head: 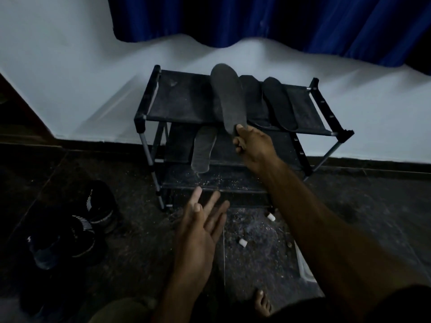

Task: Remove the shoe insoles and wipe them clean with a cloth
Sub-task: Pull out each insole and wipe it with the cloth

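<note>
A dim view looking down from a person's head at a low black shoe rack (149, 106) standing on a dark speckled floor (140, 229) against a pale wall (70, 78), with a blue curtain (256, 17) hanging above. The right hand (253, 143) reaches forward over the rack, its grip closed around the heel end of a dark grey insole (227, 94), thumb on top and fingers curled beneath; the insole tilts up and away, its toe end rising above the back edge of the top shelf. 2 more black insoles (278, 102) lie flat side by side on the top shelf, just to the right of the held one. A lighter grey insole (203, 149) rests on the shelf below, its heel end hanging over the front edge. The left hand (198, 231) hovers lower and nearer the viewer, in front of the rack, palm turned up, fingers straight and spread, its grip wide and holding nothing. At the lower left, 2 black shoes (77, 220) with white markings sit together on the floor. 2 small white bits (242, 242) lie on the floor in front of the rack, among scattered dust and grit. A bare foot (262, 301) shows at the bottom edge.
</note>
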`<state>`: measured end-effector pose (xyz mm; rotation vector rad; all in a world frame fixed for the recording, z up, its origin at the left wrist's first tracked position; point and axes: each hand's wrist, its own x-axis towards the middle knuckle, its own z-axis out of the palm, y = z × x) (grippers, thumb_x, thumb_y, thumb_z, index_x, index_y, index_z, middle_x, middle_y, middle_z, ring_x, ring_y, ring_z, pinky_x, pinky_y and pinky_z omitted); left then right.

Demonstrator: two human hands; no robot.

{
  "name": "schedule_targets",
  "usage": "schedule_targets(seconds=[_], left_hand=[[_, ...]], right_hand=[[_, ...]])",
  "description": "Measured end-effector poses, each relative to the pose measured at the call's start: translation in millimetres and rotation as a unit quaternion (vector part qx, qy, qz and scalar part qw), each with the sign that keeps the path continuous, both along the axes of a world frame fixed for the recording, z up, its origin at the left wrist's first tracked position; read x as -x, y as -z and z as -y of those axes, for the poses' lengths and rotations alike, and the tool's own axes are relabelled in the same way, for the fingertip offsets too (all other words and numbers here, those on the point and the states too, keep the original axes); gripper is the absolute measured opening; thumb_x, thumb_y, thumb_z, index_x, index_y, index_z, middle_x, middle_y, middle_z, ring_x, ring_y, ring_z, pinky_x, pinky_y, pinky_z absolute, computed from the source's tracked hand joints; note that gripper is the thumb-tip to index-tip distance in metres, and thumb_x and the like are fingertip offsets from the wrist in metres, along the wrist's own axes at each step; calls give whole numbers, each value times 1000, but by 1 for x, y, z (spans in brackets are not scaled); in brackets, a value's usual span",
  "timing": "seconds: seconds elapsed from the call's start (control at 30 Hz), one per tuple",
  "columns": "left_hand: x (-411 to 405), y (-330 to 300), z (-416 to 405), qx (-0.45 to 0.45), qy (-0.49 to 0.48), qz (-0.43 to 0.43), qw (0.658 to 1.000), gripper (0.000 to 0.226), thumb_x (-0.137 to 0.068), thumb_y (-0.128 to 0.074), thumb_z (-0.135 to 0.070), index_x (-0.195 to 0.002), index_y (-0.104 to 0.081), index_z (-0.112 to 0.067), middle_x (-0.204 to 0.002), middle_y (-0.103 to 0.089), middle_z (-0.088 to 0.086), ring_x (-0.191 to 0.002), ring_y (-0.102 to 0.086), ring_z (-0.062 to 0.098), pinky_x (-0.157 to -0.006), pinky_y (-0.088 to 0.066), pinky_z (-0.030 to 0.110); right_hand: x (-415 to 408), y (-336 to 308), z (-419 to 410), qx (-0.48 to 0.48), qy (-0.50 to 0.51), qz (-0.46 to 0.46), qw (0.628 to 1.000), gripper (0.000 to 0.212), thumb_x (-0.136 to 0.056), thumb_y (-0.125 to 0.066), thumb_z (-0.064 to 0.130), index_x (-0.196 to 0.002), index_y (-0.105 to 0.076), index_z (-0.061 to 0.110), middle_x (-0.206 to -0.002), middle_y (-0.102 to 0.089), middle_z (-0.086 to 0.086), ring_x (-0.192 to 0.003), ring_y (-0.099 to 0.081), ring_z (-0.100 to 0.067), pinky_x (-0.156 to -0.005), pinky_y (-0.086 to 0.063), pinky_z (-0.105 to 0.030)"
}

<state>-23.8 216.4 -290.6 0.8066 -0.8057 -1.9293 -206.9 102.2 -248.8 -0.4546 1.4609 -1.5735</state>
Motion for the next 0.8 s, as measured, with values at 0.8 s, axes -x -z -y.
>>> schedule_targets(seconds=[0.8], left_hand=[[-3, 5, 7, -35, 12, -8, 999, 49, -95, -31, -38, -143, -37, -35, -134, -60, 0, -119, -61, 18, -94, -49, 31]], right_hand=[[-6, 37, 19, 16, 46, -11, 999, 25, -94, -61, 18, -70, -60, 17, -58, -57, 2, -54, -50, -8, -47, -41, -21]])
